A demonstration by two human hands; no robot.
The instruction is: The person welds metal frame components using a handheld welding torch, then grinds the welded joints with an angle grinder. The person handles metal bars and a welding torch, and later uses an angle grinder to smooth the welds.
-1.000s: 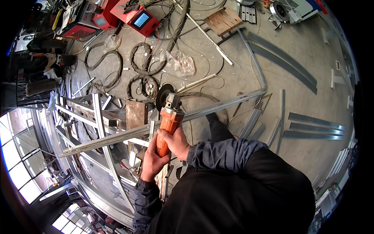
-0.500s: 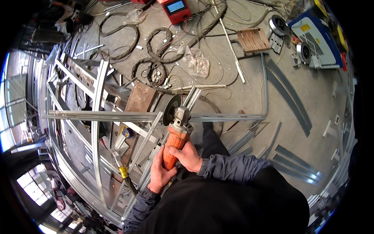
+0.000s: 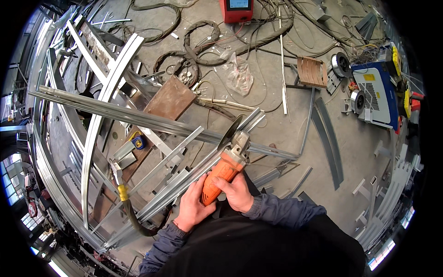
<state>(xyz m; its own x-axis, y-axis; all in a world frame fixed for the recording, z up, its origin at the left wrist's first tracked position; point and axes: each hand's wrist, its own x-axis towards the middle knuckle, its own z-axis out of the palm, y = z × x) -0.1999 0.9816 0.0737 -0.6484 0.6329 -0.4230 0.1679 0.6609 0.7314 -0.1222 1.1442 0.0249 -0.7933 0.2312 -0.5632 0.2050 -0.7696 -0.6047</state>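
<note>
An orange angle grinder [image 3: 222, 174] is held in front of me in both hands. My left hand [image 3: 194, 205] wraps round the left side of its body near the rear end. From the right, my right hand [image 3: 236, 191] grips it, the thumb lying along the top. The grinder's dark disc [image 3: 230, 130] stands edge-up at the far end, over or against a bundle of silvery metal profiles [image 3: 189, 182] running diagonally beneath. Whether the disc touches the metal I cannot tell. Another long bundle of profiles [image 3: 152, 121] crosses from left to right just beyond.
A welding torch [image 3: 122, 190] with a yellow collar and a blue tape measure [image 3: 137, 141] lie at the left. Beyond are a rusty plate [image 3: 170, 98], coiled cables [image 3: 203, 44] and a red machine [image 3: 236, 11]. A blue-white machine [image 3: 376, 90] and wire spools [image 3: 341, 65] stand right.
My view has turned and shifted, so the surroundings sit differently in the picture. The grinder, still in both hands, appears farther right and tilts more to the right.
</note>
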